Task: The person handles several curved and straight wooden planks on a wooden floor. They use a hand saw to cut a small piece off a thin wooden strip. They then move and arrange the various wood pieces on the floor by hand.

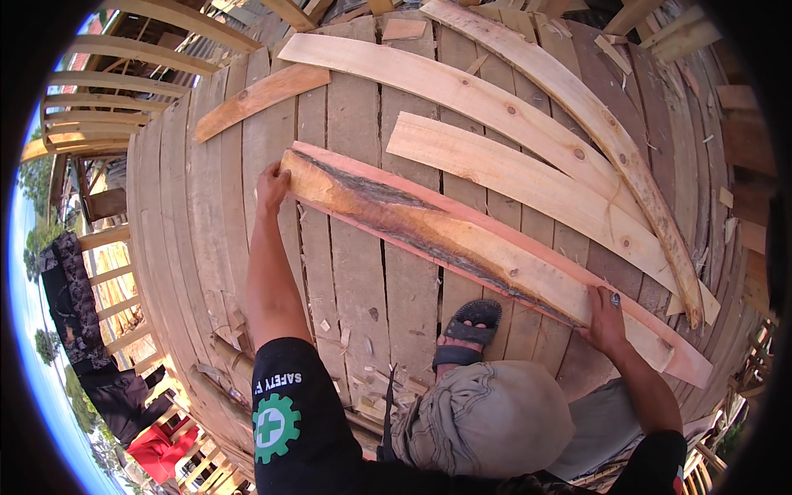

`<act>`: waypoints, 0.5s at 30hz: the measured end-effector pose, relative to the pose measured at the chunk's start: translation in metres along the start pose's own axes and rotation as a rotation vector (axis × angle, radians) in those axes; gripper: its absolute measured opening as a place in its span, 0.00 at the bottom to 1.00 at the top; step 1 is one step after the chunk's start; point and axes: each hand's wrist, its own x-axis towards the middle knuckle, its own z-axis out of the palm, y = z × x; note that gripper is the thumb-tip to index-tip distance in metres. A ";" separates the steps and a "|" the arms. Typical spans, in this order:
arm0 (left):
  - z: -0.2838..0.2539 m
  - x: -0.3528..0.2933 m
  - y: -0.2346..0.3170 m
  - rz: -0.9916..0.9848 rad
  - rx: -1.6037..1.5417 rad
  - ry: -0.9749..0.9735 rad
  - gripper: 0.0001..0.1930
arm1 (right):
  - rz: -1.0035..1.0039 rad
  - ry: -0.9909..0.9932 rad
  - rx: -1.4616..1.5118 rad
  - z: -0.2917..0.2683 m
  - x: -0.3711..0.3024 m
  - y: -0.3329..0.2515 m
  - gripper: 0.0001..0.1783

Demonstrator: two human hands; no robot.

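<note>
A yellowish board with dark bark along its edges lies lengthwise over a wider reddish plank, which shows along both sides and at the right end. My left hand grips the far left end of the bark-edged board, thumb on top and fingers at the end. Nearer the right end, my right hand holds the near edge, with fingers reaching over the top; a ring shows on one finger. Whether the fingers also take in the reddish plank underneath cannot be made out. My sandalled foot stands close to the near edge.
Beyond lie two pale planks and a long curved timber. A short orange-brown board rests at the far left. Wood chips litter the plank deck. Curved wooden ribs and hanging clothes line the left side.
</note>
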 end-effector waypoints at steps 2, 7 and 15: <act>0.003 0.003 0.014 -0.006 0.026 -0.051 0.21 | 0.023 0.001 0.041 0.000 0.000 0.000 0.55; -0.002 0.012 0.032 -0.096 0.098 -0.102 0.22 | 0.000 0.065 0.089 -0.004 0.000 -0.006 0.54; 0.002 0.034 0.028 -0.114 0.290 -0.165 0.20 | 0.087 0.015 0.071 0.005 0.000 -0.006 0.57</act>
